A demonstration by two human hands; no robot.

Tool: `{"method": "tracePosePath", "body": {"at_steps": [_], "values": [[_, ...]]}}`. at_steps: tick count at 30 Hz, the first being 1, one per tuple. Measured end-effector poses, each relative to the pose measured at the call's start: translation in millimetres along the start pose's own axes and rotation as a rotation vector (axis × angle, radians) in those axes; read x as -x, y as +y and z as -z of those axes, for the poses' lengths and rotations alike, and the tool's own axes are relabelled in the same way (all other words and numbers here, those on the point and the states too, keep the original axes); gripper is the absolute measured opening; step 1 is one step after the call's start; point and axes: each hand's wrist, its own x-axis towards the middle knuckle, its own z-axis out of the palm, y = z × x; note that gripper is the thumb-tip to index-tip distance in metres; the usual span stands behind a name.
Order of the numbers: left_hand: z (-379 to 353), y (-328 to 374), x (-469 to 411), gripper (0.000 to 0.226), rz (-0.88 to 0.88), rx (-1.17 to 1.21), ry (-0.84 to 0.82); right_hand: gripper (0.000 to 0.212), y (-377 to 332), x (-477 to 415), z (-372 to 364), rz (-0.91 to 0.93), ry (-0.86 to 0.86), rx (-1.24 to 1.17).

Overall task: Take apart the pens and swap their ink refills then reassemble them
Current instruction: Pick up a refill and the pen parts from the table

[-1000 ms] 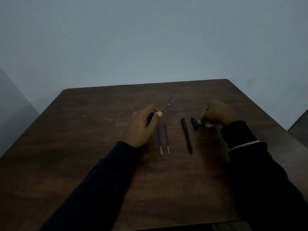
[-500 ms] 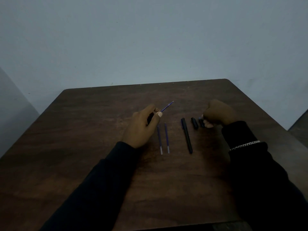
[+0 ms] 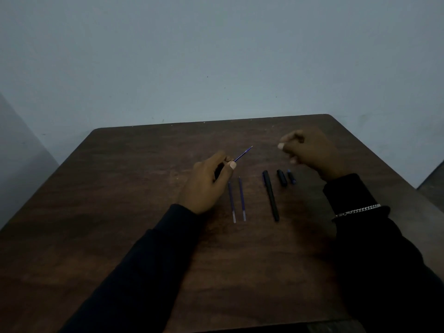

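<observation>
blue refill (image 3: 243, 154): is poking out of the pinching left hand (image 3: 209, 186), above the table (image 3: 120, 188).
loose refills (image 3: 242, 199): two are lying just beside that hand.
black pen (image 3: 270, 195): is lying right of them, near two short pieces (image 3: 281, 178).
right hand (image 3: 310, 152): is hovering, fingers curled; i cannot tell if it is pinching.
</observation>
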Motion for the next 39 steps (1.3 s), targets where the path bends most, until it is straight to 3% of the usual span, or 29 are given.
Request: {"method": "tracePosePath", "body": {"at_steps": [4, 11, 21, 26, 33, 39], "values": [[-0.7, 0.3, 0.2, 0.024, 0.008, 0.01, 0.007, 0.018, -17.4, 8.8, -15.7, 0.073, -0.177, -0.383], [-0.9, -0.3, 0.4, 0.019, -0.019, 0.031, 0.003, 0.021, -30.9, 27.2, -57.9, 0.141, -0.373, -0.669], [1.0, -0.4, -0.1, 0.019, -0.03, 0.057, 0.039, 0.009, -37.3, 35.1, -76.5, 0.07, -0.33, -0.804], [9.1, -5.3, 4.7, 0.024, 0.074, 0.026, 0.005, 0.014, -45.5, 32.1, -72.7, 0.046, -0.257, -0.936], [51.6, -28.3, 31.1, 0.027, 0.183, 0.12, 0.042, 0.007, -64.4, 19.4, -78.6, 0.013, -0.218, -0.872], [78.4, -50.9, 49.1, 0.027, 0.348, 0.33, 0.203, 0.009, -93.5, 26.4, -128.0, -0.079, -0.381, -0.422]]}}
